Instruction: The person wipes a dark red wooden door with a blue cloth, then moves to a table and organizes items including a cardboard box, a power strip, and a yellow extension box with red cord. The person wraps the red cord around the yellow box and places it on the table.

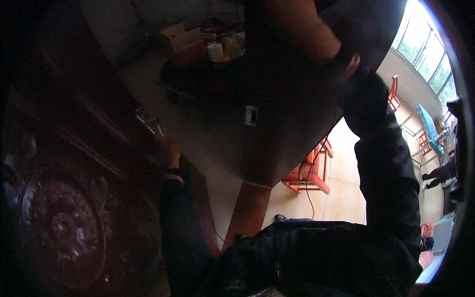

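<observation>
A dark reddish carved wooden panel [63,226] with a round relief fills the left side. Beside its edge is my left hand [169,150], low in the shadow, with a dark band at the wrist. Just beyond its fingers are pale metal parts [150,124]; whether the hand grips them I cannot tell. My right arm reaches up, and my right hand [306,31] is large near the top edge, its fingers hidden in the dark or out of frame. Between the hands spreads a broad dark surface with a small white-framed rectangle [251,115].
An open cardboard box [183,41] and a white roll [215,51] sit among clutter at the back. Red wooden chairs [311,182] and a trailing cable [308,196] are on the pale floor. A blue-topped table [428,128], a person's dark-clothed legs [439,174] and windows [426,48] are at right.
</observation>
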Motion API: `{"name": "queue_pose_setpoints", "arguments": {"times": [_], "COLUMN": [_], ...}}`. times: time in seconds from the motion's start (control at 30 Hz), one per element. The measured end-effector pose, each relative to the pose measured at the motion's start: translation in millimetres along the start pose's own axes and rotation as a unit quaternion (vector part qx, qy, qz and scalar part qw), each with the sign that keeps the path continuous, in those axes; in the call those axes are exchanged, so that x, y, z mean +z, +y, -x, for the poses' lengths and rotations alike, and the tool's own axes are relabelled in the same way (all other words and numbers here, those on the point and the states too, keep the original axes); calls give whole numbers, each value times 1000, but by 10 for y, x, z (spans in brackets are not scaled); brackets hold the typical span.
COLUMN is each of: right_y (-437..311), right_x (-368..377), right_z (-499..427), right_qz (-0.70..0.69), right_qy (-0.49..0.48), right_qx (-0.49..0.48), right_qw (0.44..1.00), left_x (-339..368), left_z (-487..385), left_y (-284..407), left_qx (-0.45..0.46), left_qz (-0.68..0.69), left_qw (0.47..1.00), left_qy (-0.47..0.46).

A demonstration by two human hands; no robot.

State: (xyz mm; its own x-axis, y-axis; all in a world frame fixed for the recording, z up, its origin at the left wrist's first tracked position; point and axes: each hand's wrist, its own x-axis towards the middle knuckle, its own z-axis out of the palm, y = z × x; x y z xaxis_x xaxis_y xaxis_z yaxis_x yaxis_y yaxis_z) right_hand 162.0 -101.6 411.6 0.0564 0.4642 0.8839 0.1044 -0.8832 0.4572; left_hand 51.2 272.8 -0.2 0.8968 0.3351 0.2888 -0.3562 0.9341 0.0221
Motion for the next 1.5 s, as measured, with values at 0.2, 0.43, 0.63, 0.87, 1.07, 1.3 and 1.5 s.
{"name": "queue_pose_setpoints", "arguments": {"times": [0.2,0.43,0.63,0.87,1.07,1.3,1.5], "right_y": [-643,-1275,-1337,-691,51,-396,-488], "right_x": [245,205,165,-155,-28,292,363], "right_z": [1316,2963,3269,1864,1430,2490,2147], "right_qz": [-54,-212,-301,-249,-152,-189,-211], "right_qy": [-43,-265,-412,-388,-72,-271,-244], "right_qx": [-44,-116,-199,-78,73,-218,-259], "right_qw": [997,934,837,884,983,918,911], "left_x": [-304,-868,-995,-952,-893,-889,-927], "left_z": [-126,-440,-375,-416,-272,-231,-204], "left_y": [243,1107,1484,1807,1908,2078,2089], "left_qx": [126,230,231,198,178,157,140], "left_qz": [-502,-774,-842,-916,-939,-951,-959], "left_qw": [855,584,470,291,208,157,133], "left_qy": [-35,85,131,193,210,214,206]}}
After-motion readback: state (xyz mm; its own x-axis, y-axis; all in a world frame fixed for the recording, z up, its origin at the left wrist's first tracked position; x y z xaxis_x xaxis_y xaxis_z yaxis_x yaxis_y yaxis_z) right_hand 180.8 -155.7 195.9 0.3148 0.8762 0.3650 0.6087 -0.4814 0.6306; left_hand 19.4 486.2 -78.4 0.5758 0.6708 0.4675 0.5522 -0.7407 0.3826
